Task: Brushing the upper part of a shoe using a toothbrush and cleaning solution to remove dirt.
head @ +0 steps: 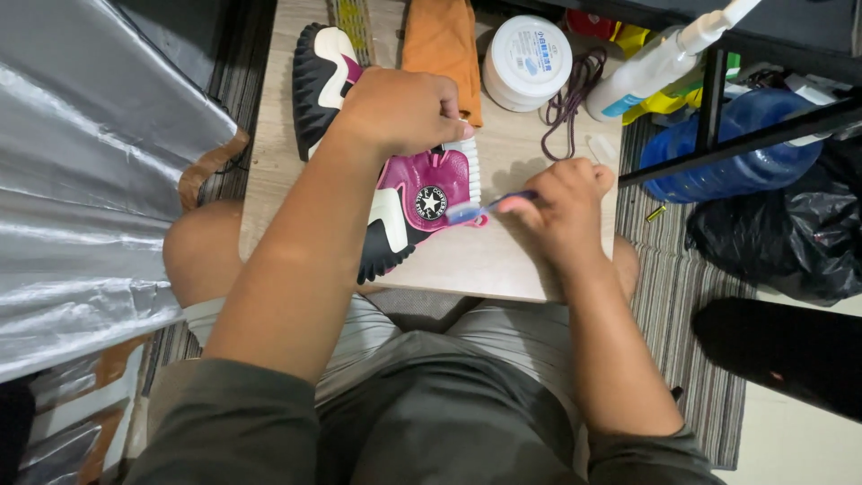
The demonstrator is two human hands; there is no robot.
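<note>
Left hand: my left hand (pixel 404 110) is clamped over the top of the shoe, fingers curled down its far side, pinning it to the board.
Right hand: my right hand (pixel 564 199) is closed round the handle of a toothbrush, fist resting near the right edge of the board.
Shoe: a magenta high-top sneaker (pixel 386 153) with cream panels, black lugged sole and a round star patch on the ankle; it lies on its side across the left half of the board, toe toward the far-left corner, heel toward the near edge.
Toothbrush: a blue-handled toothbrush (pixel 489 207), its pale head touching the shoe just beside the star patch.
Board: a light wooden tabletop (pixel 503 260) set across my knees.
Cloth: an orange cloth (pixel 442 40) at the far edge, just beside the shoe.
Tub: a round white lidded tub (pixel 527 61) at the far edge, right of the cloth.
Laces: dark purple shoelaces (pixel 573 94) coiled near the far-right corner.
Bottle: a white squeeze bottle (pixel 651 67) tilted over the far-right corner.
Off the board: a blue water jug (pixel 736 166) and a black plastic bag (pixel 777 238) on the floor to the right.
</note>
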